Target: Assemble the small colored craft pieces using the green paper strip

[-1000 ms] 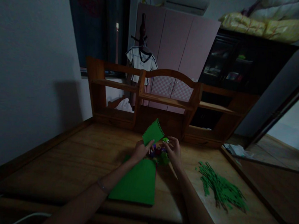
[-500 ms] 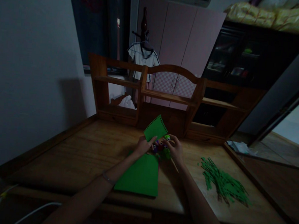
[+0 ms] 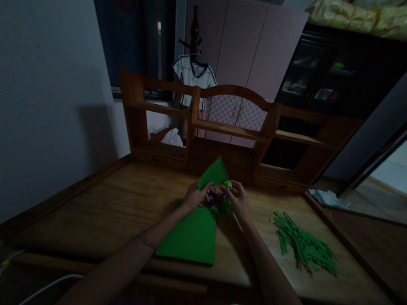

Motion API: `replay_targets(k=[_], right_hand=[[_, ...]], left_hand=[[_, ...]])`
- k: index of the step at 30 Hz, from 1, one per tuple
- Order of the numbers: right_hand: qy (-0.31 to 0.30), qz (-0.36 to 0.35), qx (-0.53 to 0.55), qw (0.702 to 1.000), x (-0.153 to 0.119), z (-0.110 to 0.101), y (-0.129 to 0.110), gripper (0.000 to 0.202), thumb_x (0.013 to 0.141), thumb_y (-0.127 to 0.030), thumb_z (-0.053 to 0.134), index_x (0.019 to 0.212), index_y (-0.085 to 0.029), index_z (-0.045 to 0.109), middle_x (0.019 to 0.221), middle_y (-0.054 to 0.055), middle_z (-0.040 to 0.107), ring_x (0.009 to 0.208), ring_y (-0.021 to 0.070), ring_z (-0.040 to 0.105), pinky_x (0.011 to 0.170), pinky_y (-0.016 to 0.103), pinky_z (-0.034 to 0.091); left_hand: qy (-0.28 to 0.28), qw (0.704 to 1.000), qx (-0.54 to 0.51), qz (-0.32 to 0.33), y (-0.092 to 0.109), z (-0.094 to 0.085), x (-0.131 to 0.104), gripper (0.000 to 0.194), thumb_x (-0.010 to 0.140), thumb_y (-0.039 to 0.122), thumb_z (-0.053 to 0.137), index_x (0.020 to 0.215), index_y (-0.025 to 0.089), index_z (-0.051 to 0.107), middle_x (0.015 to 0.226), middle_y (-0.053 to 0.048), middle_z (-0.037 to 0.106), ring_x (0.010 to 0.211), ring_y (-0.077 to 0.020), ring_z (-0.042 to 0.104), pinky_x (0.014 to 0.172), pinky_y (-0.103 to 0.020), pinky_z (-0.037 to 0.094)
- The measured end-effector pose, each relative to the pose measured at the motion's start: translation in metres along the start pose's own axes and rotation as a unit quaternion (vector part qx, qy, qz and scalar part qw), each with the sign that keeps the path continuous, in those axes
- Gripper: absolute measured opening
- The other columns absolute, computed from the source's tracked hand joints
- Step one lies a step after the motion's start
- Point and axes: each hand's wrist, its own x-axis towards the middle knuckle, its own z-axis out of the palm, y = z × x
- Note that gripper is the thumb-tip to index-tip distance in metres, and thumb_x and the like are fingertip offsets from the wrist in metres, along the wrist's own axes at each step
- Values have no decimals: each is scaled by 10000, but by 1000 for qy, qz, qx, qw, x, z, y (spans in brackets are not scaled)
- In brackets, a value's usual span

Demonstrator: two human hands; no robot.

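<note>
My left hand (image 3: 194, 196) is closed on a small green sheet (image 3: 213, 174), its thumb on the near edge. Dark marks like punched holes line the sheet's far edges, and it is tilted up off the desk. In my right hand (image 3: 240, 201) the fingers pinch a small bright-green object (image 3: 228, 185) with a white eye-like spot; its kind is unclear. Between the hands lie small purple, red and green eyed objects (image 3: 219, 197), partly hidden by my fingers. A stack of green sheets (image 3: 191, 237) rests below my left hand.
To the right is a heap of cut green strips (image 3: 304, 246) on the wooden desk (image 3: 117, 207). A wooden shelf (image 3: 225, 128) rises along the desk's back edge. A wall (image 3: 47, 115) stands at the left, and a white cable (image 3: 54, 283) hangs at the front left.
The green sheet has turned and bent somewhat, now looking narrower. Both hands have stayed in nearly the same place. The camera view has shifted slightly.
</note>
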Motion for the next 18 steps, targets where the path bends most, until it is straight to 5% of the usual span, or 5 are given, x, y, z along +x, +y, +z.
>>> replay_targets(k=[12,18], right_hand=[[10,-4,-12,1000,1,-1,2,436,696,-493,646,1019,-209,569,965,61,649,822,207,644,677,310,524],[2,-12,-15,1000,-1,0,-4,434,712,-476,641,1035,-197,562,972,74,648,820,210,645,679,310,526]], left_hand=[[-25,997,61,31,-8,2,0,458,783,571,491,757,167,705,469,-14,594,480,-146,584,533,-216,433],[-31,993,110,29,-12,2,3,490,799,591,447,721,170,687,533,-18,624,607,-151,628,622,-208,443]])
